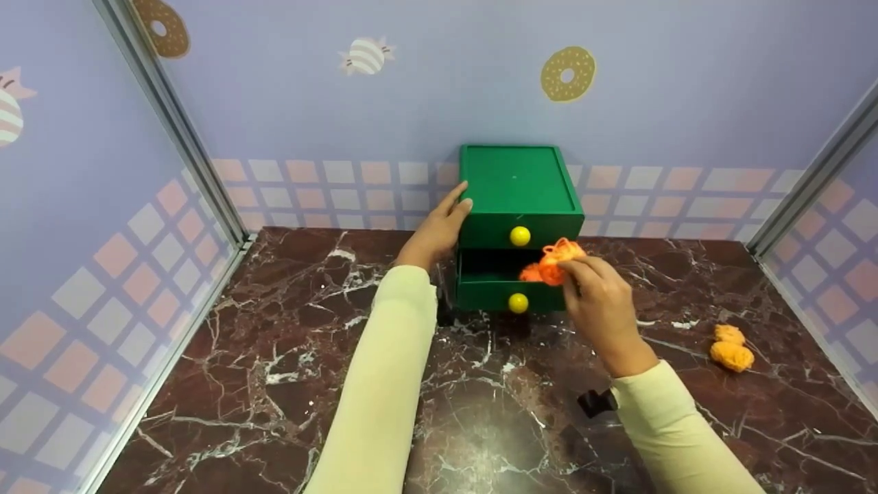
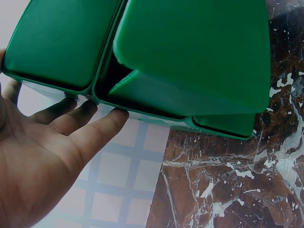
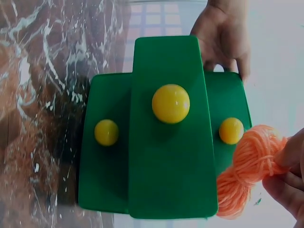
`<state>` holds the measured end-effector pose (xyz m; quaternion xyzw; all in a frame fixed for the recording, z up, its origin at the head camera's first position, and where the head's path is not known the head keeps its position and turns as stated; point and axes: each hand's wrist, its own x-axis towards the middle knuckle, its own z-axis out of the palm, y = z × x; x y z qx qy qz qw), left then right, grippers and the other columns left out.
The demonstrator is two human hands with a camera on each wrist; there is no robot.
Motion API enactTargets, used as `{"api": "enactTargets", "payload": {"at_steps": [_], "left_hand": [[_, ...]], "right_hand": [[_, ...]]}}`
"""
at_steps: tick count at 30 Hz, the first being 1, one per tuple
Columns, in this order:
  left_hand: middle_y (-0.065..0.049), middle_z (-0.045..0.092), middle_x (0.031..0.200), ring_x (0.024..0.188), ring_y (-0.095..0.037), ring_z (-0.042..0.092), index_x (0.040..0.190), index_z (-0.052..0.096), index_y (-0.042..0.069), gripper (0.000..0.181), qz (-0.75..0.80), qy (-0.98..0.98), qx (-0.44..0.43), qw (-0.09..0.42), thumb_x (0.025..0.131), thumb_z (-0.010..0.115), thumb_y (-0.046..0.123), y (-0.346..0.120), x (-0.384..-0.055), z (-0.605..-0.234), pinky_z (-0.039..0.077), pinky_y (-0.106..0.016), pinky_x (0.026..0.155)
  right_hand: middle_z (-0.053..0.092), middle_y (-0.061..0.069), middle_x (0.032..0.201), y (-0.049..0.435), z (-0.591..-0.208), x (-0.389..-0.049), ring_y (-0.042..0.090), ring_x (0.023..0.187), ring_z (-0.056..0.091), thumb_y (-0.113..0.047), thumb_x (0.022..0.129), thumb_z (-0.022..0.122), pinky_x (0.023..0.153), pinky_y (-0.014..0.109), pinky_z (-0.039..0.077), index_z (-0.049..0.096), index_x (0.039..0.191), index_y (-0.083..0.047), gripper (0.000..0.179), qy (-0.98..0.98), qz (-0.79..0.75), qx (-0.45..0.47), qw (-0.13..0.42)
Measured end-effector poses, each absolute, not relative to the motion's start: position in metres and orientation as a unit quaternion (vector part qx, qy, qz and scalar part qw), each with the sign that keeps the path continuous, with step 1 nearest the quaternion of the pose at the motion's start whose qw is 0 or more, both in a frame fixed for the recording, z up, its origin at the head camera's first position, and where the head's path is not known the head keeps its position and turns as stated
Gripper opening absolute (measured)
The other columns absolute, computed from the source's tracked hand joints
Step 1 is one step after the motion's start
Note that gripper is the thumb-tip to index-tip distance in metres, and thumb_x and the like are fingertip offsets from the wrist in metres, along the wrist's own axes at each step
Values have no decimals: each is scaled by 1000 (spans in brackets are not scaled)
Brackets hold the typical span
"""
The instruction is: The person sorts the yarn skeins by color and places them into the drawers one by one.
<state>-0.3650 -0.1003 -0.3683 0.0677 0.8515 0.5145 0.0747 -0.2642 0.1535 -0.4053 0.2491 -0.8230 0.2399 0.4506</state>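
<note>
A small green drawer cabinet (image 1: 518,178) with yellow knobs stands against the back wall. Its middle drawer (image 3: 173,171) is pulled out, while the top drawer (image 1: 490,230) is closed. My left hand (image 1: 439,233) rests against the cabinet's left side, its fingers (image 2: 99,130) stretched along the edge. With thumb and fingertips my right hand (image 1: 603,302) pinches a bright orange skein of yarn (image 3: 259,154), gathered in at its middle. The skein hangs over the right part of the pulled-out drawer, overlapping its opening in the head view.
A yellow-orange skein of yarn (image 1: 731,348) lies on the dark marbled table (image 1: 288,370) to the right. Patterned wall panels close in the back and both sides. A small black object (image 1: 595,403) shows beside my right cuff.
</note>
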Motion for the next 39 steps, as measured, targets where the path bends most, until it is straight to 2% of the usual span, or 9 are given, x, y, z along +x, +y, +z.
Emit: {"api": "enactTargets", "payload": {"at_steps": [18,26,39], "left_hand": [[2,19,163,148,-31,25,150,13,53,54,532,840,67,84,100,32,60,-101,-364,-370,23,-56,117],[2,25,161,147,-30,27,151,15,51,55,538,837,67,78,100,33,58,-101,-365,-370,23,-54,118],[1,24,162,147,-33,25,150,16,53,53,529,845,52,64,101,32,58,-99,-363,-369,21,-57,118]], "right_hand": [[70,15,89,125,-398,-269,31,83,67,4,80,73,75,41,57,73,89,1,9,-830,243,263,427],[70,14,88,116,-399,-271,31,81,67,3,81,73,75,42,56,73,89,0,8,-842,238,265,406],[71,14,90,101,-399,-278,30,82,68,-1,85,71,78,42,57,74,88,-2,5,-863,256,243,362]]}}
